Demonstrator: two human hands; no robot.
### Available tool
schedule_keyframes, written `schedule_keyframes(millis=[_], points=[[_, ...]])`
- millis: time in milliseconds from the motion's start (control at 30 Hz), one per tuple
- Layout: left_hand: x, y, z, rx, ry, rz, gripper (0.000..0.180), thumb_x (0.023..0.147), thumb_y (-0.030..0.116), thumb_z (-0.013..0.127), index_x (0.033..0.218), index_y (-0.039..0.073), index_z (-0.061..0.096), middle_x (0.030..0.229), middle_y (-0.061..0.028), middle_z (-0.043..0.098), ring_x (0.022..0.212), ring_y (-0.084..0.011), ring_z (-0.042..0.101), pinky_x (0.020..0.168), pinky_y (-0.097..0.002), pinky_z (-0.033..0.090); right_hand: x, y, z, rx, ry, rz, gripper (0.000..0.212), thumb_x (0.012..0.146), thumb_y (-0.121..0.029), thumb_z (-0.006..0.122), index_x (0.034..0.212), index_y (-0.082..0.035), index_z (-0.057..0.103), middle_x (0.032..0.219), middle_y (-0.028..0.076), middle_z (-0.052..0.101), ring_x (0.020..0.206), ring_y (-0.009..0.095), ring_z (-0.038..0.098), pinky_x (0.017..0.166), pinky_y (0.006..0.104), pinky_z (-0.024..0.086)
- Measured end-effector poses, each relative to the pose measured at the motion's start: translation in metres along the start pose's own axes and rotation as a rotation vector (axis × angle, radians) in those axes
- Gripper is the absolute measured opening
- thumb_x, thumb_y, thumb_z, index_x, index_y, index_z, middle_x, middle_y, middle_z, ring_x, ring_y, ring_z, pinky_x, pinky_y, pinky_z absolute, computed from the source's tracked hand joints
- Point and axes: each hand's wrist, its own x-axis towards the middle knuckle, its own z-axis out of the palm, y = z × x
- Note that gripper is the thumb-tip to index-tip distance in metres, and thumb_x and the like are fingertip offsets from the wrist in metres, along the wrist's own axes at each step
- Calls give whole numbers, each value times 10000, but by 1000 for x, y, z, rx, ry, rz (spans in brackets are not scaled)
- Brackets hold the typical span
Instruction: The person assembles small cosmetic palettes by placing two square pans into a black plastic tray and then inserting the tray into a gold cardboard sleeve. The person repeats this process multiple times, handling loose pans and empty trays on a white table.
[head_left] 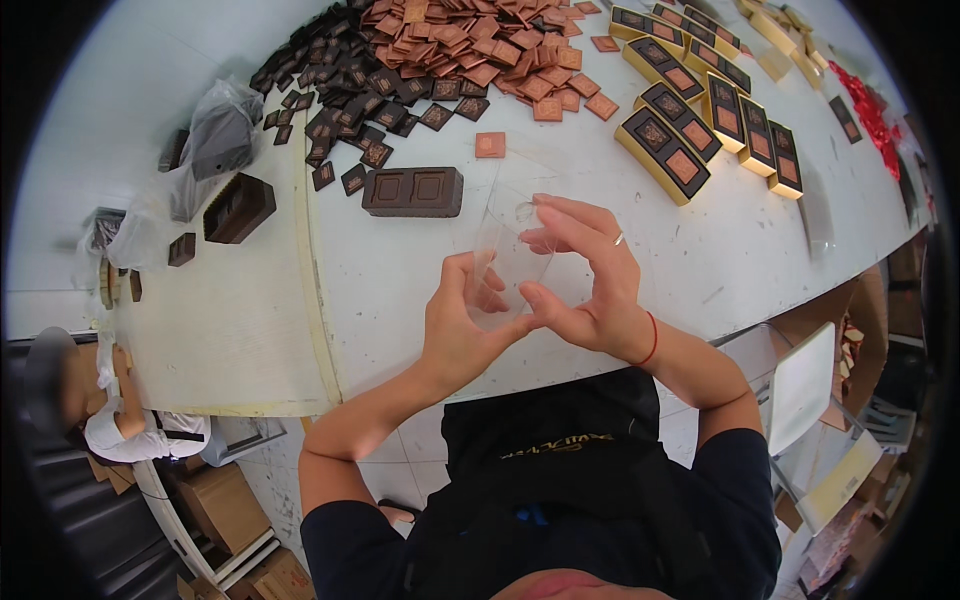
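Observation:
Between my two hands, above the white table, is a thin clear plastic box or sleeve [508, 268]; its exact form is hard to make out. My left hand [462, 318] is curled round its lower left side, fingers partly seen through the plastic. On the other side my right hand [598, 270] grips it with bent fingers and thumb, and the two thumbs nearly meet. Just beyond lies a single copper-coloured flat square [490, 145]. Left of that square stands a dark brown tray stack [412, 192] with two square wells on top.
Heaps of black squares [350, 115] and copper squares [480, 45] cover the far side. Several gold-edged boxes [665, 155] holding a dark and a copper square stand at the right. Brown trays [238, 208] and plastic bags [222, 120] lie left. A person [140, 430] works at far left.

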Motion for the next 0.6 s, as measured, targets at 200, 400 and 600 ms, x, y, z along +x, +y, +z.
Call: schedule_keyframes(millis=[200, 400, 600], points=[[16, 6, -9, 140, -2, 375, 942, 691, 268, 911, 1393, 40, 326, 1169, -139, 582, 941, -220, 658, 786, -329, 543, 2, -3, 2, 160, 22, 152, 422, 772, -89, 775, 1159, -39, 614, 1257, 180, 564, 926, 191, 652, 706, 278, 589], [23, 24, -7, -75, -23, 274, 957, 741, 142, 855, 1465, 62, 235, 1208, -162, 564, 997, -247, 657, 793, -340, 546, 1, 1, -2, 164, -65, 241, 353, 789, -82, 757, 1109, -39, 614, 1239, 172, 573, 945, 174, 651, 678, 268, 578], [12, 11, 3, -99, 60, 330, 979, 740, 97, 848, 1472, 88, 197, 1233, -169, 497, 864, -217, 665, 763, -339, 557, 2, 3, 0, 321, -101, 393, 246, 804, -49, 686, 1038, -36, 612, 1172, 130, 589, 944, 173, 647, 707, 270, 558]])
